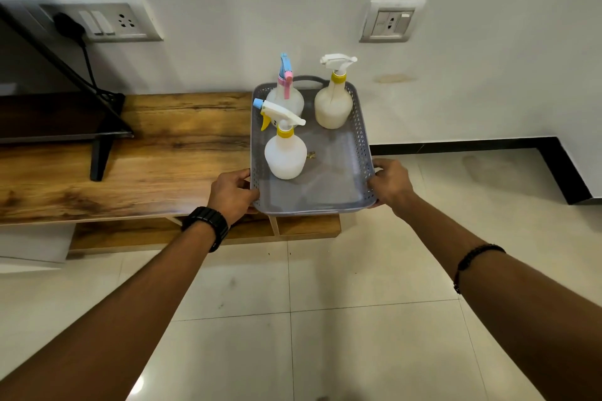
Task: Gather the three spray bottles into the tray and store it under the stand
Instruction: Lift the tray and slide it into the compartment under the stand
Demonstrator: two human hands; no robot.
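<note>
Wood-grain stand (130, 156): glossy worktop. Left hand (233, 192): grip closing on the left rim of the grey perforated plastic tray (325, 192), which is overhanging the stand's right end. Three translucent bulbous spray bottles (286, 153) are standing upright inside. Right hand (389, 184): gripping the tray's right rim.

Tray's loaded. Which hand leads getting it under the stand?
Neither alone: left hand and right hand grip opposite sides of the tray. Left probably guides; it is over the stand.
</note>
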